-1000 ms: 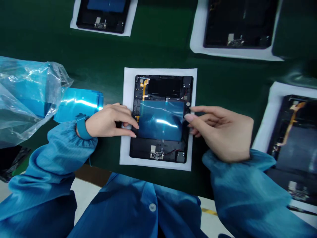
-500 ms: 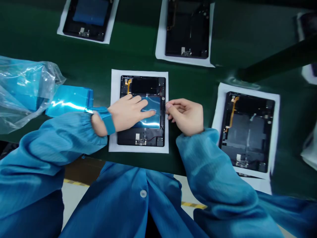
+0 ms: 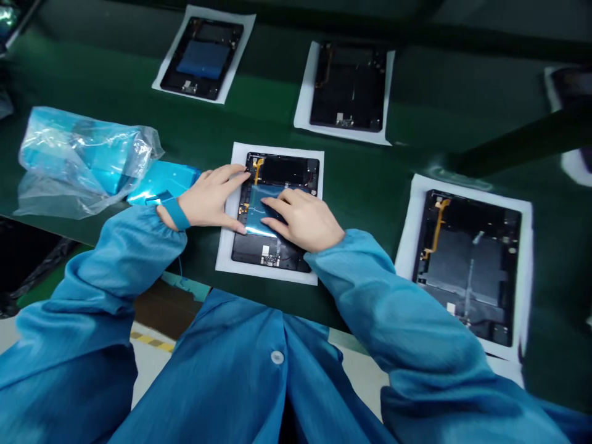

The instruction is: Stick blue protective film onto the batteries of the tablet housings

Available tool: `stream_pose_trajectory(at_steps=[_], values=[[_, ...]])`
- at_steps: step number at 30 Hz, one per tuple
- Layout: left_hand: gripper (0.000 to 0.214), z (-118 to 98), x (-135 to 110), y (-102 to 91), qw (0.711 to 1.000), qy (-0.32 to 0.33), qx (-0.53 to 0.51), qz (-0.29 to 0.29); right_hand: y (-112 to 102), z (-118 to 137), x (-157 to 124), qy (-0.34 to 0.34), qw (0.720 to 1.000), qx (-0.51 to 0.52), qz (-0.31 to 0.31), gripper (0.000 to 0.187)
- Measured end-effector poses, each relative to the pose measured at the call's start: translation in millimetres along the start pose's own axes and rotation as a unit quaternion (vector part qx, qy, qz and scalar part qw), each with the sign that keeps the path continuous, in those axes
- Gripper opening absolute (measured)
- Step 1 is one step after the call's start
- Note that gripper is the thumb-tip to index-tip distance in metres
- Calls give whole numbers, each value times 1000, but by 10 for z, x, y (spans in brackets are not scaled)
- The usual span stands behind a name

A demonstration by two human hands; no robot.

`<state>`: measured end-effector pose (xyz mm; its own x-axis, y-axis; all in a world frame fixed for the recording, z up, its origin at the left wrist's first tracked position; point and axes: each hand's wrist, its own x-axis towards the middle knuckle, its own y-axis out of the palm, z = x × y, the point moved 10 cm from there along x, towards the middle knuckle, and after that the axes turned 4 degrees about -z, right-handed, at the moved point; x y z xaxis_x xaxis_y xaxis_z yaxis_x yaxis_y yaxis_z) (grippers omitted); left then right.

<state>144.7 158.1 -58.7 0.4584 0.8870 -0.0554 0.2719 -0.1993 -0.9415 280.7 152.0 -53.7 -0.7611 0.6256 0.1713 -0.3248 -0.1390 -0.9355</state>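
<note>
An opened tablet housing (image 3: 247,251) lies in front of me on a white sheet (image 3: 226,259). A shiny blue film-covered panel (image 3: 257,213) fills its middle, with an orange flex cable (image 3: 258,170) above. My left hand (image 3: 206,197) rests at the housing's left edge, thumb and fingers apart, holding nothing. It wears a blue wrist strap (image 3: 176,214). Across the right part of the blue panel lies my right hand (image 3: 308,219), its thumb and index finger stretched out over the film. The panel's right part is hidden under this hand.
Left of the housing, a clear plastic bag (image 3: 87,154) holds blue film-covered pieces, with more blue pieces (image 3: 161,182) at its mouth. Other opened housings lie on white sheets: one at right (image 3: 467,265), one at back centre (image 3: 349,86), one at back left (image 3: 203,58).
My left hand has moved off the blue panel to the housing's left edge. My right hand has gone from the right edge onto the panel. The camera view has shifted.
</note>
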Motion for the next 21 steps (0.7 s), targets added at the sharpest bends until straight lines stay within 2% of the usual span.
stream_pose_trajectory(at_steps=[3, 6, 10, 13, 15, 18, 21], values=[[129, 35, -50, 102, 1000, -10, -3, 25, 84, -35, 195, 7, 998, -44, 33, 60], [131, 19, -59, 130, 999, -20, 9, 29, 104, -22, 232, 6, 997, -70, 46, 66], [126, 22, -73, 144, 999, -26, 20, 34, 143, 238, 39, -65, 994, -66, 63, 75], [126, 40, -82, 163, 999, -25, 22, 36, 156, 377, -117, -112, 990, -40, 70, 72], [128, 51, -80, 170, 999, -25, 22, 34, 96, 266, -121, -82, 995, -41, 45, 69], [132, 56, -73, 172, 999, -26, 19, 33, -20, -73, -56, 11, 997, -79, 4, 70], [133, 50, -70, 164, 999, -31, 19, 35, -37, -180, -34, 26, 994, -101, 6, 73]])
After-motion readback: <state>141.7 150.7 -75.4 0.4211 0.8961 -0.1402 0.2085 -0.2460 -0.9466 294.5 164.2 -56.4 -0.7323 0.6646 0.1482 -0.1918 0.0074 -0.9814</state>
